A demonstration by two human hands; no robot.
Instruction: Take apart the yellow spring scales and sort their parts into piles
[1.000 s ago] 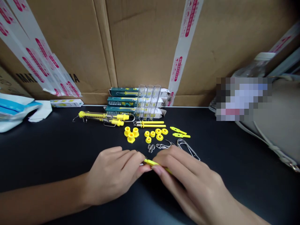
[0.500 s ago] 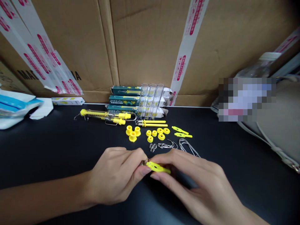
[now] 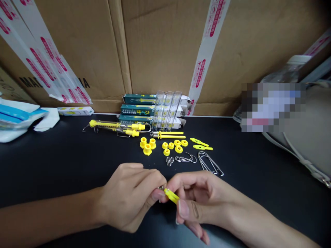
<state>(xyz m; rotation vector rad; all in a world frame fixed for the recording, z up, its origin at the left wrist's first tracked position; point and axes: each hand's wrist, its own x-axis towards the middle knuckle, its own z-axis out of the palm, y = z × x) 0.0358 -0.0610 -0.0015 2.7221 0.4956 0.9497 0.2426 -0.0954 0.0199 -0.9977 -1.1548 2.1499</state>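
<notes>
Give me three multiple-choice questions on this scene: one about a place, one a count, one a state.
1. Where are the clear tubes?
A) In front of the teal boxes
B) On top of the boxes
C) Under the boxes

2. How many teal boxes are stacked?
A) Two
B) Four
C) Three

3. What state is the yellow piece in?
A) Inside a tube
B) Held between the left hand and right hand
C) Standing alone

Answers:
1. A, the tubes stand before the boxes.
2. C, three show.
3. B, both hands grip it.

Taped cardboard boxes behind, beige bag right.
</notes>
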